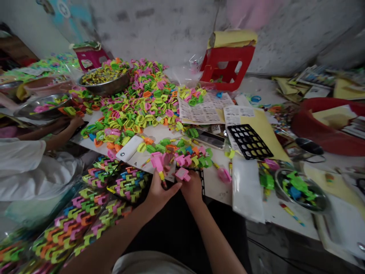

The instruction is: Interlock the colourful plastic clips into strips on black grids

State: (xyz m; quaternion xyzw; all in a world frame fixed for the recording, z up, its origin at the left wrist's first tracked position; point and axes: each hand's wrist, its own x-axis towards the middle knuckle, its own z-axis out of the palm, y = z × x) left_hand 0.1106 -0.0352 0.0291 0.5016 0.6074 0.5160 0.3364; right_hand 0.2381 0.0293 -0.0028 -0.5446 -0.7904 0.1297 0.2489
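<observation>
My left hand (157,192) is closed on a pink plastic piece (156,160) with a short yellow-banded stick (162,179) below it. Close beside it, my right hand (191,187) is closed round a smaller pink plastic part (182,174); its fingertips are partly hidden. A black grid tray (203,180) shows partly behind the right hand at the table edge. Just beyond both hands lies a row of coloured plastic pieces (195,158) in pink, green, yellow and orange. Another pink piece (224,175) lies to the right.
A big heap of coloured pieces (137,108) spreads across the table. A steel bowl (105,88), a red stool (228,66), a black grid tray (249,141), a plastic packet (247,188) and a small bowl (319,201) surround the work spot. Another person's hand (76,122) works at left.
</observation>
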